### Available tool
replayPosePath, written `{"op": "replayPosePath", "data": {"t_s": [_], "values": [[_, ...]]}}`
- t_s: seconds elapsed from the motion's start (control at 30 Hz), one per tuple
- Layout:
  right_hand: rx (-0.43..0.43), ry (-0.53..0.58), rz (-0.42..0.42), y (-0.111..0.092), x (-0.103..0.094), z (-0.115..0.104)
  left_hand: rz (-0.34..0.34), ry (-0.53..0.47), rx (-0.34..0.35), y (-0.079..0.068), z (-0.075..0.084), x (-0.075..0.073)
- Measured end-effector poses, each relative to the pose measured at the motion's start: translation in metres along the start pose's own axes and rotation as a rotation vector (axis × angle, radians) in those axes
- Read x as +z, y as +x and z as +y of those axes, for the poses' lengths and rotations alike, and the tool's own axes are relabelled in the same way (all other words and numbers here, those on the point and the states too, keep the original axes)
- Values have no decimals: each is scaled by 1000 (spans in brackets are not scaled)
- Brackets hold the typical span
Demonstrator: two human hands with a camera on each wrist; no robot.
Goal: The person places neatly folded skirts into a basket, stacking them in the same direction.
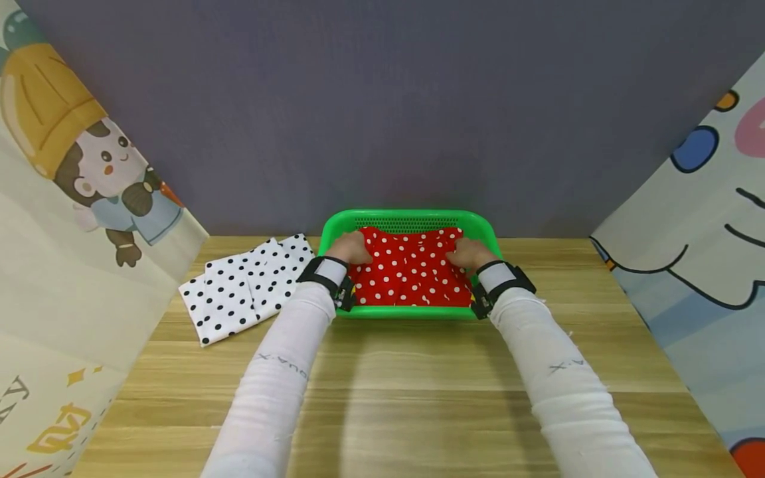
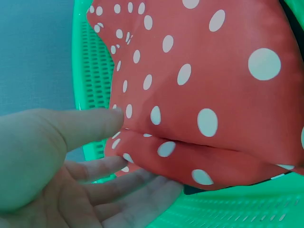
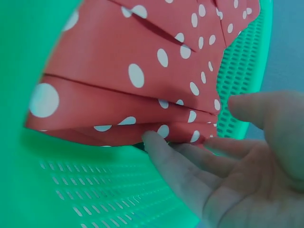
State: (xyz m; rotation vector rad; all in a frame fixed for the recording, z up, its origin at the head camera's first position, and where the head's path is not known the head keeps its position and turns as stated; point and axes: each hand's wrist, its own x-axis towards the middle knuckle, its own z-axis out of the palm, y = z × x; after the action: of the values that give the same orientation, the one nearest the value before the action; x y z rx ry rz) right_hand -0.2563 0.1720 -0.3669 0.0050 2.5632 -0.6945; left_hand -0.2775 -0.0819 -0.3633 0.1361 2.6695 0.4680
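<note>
A red cloth with white dots [image 1: 412, 269] lies in folds inside a green plastic basket [image 1: 406, 313]. My left hand [image 1: 349, 248] is at the cloth's left side. In the left wrist view its thumb lies against the edge, the fairly straight fingers reaching under the lower fold. At the right side is my right hand [image 1: 470, 255]. The right wrist view shows its fingertips touching the cloth's underside, with the thumb held a little apart from it. Something dark [image 2: 192, 190] peeks out beneath the cloth; its kind cannot be made out.
White cloths with black dots [image 1: 239, 285] lie folded and overlapping left of the basket on the wooden table [image 1: 412, 392]. A grey wall or panel [image 1: 406, 113] rises close behind the basket. Cartoon-printed sheets [image 1: 66, 265] border the table on both sides.
</note>
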Motion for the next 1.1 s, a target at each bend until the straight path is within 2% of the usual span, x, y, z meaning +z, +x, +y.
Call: {"op": "replayPosePath", "data": {"t_s": [0.2,0.3,0.4,0.53,0.67,0.77,0.87,1.1], "values": [[0,4,-76,1,0,1,-39,28,27,-11,-1,-2],[-24,-12,-82,1,-3,0,-38,27,43,-15,-1,-4],[-79,-100,-30,-2,-6,-3,-34,20,61,-18,1,-5],[-196,-220,112,-10,-9,-7,-14,27,86,-23,2,-6],[-338,-263,264,-18,-8,-7,56,49,107,-30,5,-7],[-440,-295,335,-22,-6,-3,137,73,136,-36,6,-6],[-517,-321,359,-27,-2,1,222,95,184,-41,3,-3],[-574,-310,387,-48,9,10,364,120,266,-57,-7,7]]}}
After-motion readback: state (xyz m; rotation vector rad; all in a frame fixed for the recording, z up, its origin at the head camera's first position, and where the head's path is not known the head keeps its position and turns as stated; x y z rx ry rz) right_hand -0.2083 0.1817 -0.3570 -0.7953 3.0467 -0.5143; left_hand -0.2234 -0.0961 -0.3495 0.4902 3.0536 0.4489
